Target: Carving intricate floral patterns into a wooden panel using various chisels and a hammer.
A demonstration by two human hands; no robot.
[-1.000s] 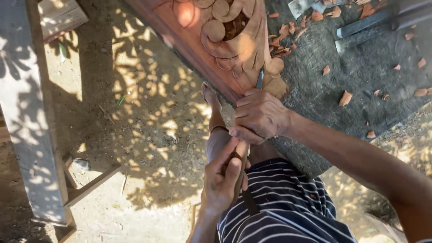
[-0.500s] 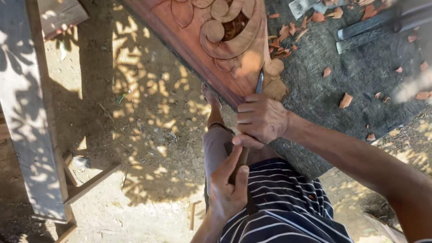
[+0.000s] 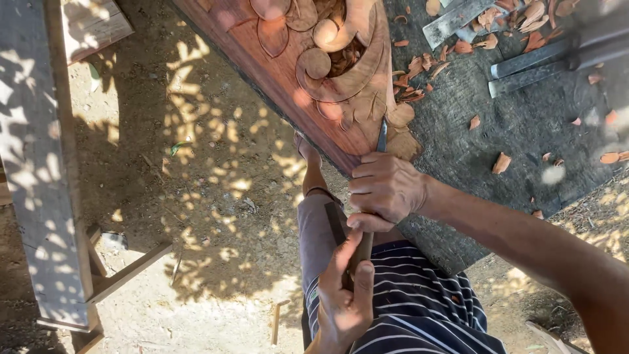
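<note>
My right hand (image 3: 388,190) is closed around the shaft of a chisel just behind its metal blade (image 3: 381,136). The blade tip rests against the lower edge of a reddish carved wooden panel (image 3: 282,78) with scrolls and leaf shapes. Lower down, my left hand (image 3: 346,298) grips the chisel's wooden handle (image 3: 362,251) in front of my striped shirt (image 3: 426,308). The panel lies slanted on a dark work surface (image 3: 498,131).
Reddish wood chips (image 3: 501,162) lie scattered over the dark surface. Two more long chisels (image 3: 531,69) and a flat metal tool (image 3: 452,21) lie at the top right. A grey wooden beam (image 3: 36,170) runs down the left over sandy ground (image 3: 196,196). My foot (image 3: 306,149) shows under the panel.
Both hands stay on the chisel. My left hand has slipped a little lower along the handle, and the panel and hands sit slightly lower in view.
</note>
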